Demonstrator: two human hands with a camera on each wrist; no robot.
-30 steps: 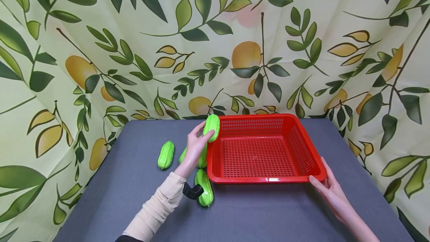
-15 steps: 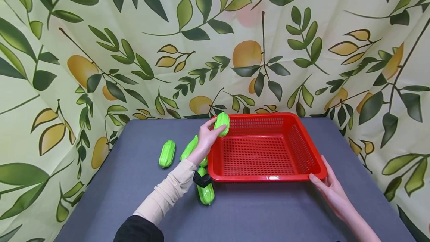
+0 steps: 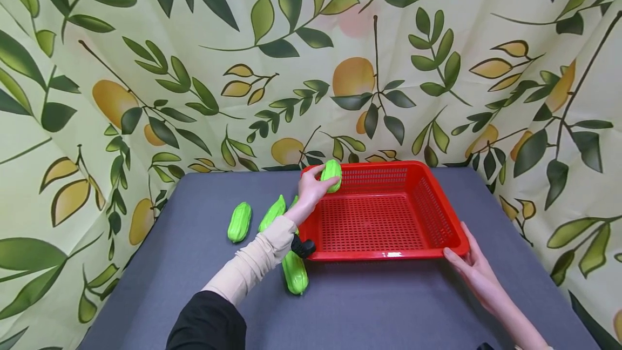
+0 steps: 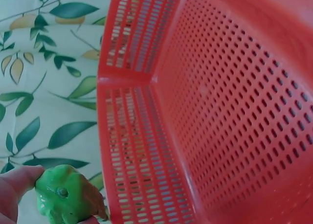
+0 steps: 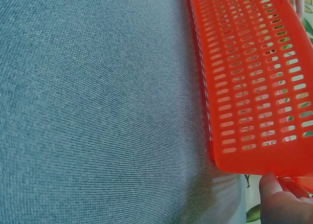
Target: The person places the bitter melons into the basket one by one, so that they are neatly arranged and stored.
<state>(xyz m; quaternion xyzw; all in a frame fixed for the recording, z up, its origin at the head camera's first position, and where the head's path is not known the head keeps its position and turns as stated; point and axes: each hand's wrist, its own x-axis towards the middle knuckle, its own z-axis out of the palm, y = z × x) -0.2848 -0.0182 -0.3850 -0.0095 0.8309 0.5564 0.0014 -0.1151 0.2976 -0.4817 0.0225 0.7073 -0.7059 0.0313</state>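
Observation:
My left hand (image 3: pixel 311 188) holds a green ribbed bitter melon (image 3: pixel 332 170) upright between thumb and fingers, over the back left corner of a red plastic basket (image 3: pixel 379 256). In the left wrist view the melon's stem end (image 4: pixel 60 191) faces the camera, close to the basket's slotted wall (image 4: pixel 142 150). No melon shows on the basket's perforated floor. My right hand (image 3: pixel 480 275) grips the basket's front right corner, thumb on the rim and fingers round the side. The right wrist view has that thumb (image 5: pixel 274 187) at the basket's corner.
On the grey table (image 3: pixel 204 263), left of the basket, lie more bitter melons: one apart (image 3: pixel 239 222), one nearer the forearm (image 3: pixel 274 213) and one in front (image 3: pixel 295 274). Another is mostly hidden behind the left wrist. A leaf-print cloth (image 3: pixel 291 96) hangs behind the table.
My left hand has carried the bitter melon rightward and slightly up, from beside the basket's left rim to over its back left corner. The right hand keeps its grip on the basket.

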